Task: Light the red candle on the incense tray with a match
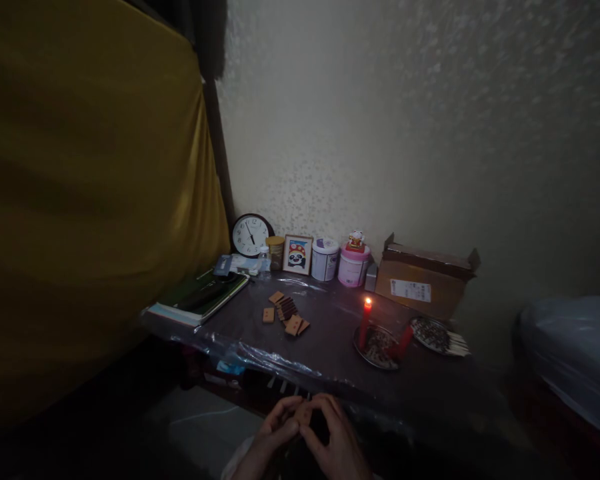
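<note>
My left hand (279,430) and my right hand (333,430) meet low in the view, in front of the table's near edge. Between their fingertips they pinch a small brown tile (304,413) with faint dark marks; both hands grip its edges. Beyond them on the table lies a loose group of similar tiles: a flat one (269,315) with two small reddish marks, one (276,297) behind it, and a dark, fanned row (287,309). At the near right of the group, a light marked tile (293,325) rests on others.
A lit red candle (365,325) stands on a metal plate (375,365); a second red candle (405,339) leans there. Right of it is another plate (430,335) with pale sticks. Behind stand a clock (251,236), a framed panda picture (297,255), tubs (325,261) and a cardboard box (415,280).
</note>
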Available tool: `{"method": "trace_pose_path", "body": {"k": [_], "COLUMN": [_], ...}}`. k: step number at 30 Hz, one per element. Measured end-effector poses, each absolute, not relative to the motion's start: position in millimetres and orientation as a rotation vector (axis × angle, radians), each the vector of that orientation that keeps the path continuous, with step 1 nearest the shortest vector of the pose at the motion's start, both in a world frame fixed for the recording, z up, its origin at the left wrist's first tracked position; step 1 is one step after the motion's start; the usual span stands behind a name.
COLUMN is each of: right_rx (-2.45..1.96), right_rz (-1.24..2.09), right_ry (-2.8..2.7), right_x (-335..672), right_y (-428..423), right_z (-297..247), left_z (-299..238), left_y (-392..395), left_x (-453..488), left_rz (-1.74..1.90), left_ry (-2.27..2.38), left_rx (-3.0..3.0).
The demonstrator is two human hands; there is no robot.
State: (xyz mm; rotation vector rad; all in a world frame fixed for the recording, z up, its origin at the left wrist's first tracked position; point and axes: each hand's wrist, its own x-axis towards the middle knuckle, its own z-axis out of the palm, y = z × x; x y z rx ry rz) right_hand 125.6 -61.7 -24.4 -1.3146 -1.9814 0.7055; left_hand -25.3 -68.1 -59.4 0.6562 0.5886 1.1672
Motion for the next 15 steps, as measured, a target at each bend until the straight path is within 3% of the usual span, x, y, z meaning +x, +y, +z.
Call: {"method": "trace_pose_path", "body": {"k": [15], "right_rx": [-1.281], "right_rz": [0.718], "right_ry": [-1.952], "right_x": [125.0], "right_y": [-62.6], "right_z": [-27.3], "left_z": [-45.5], "left_y": [-70.6], "left_x": [-25.8], "left_rz": [1.164], "left_ry": [0.648], "left_rx": [0.664]}}
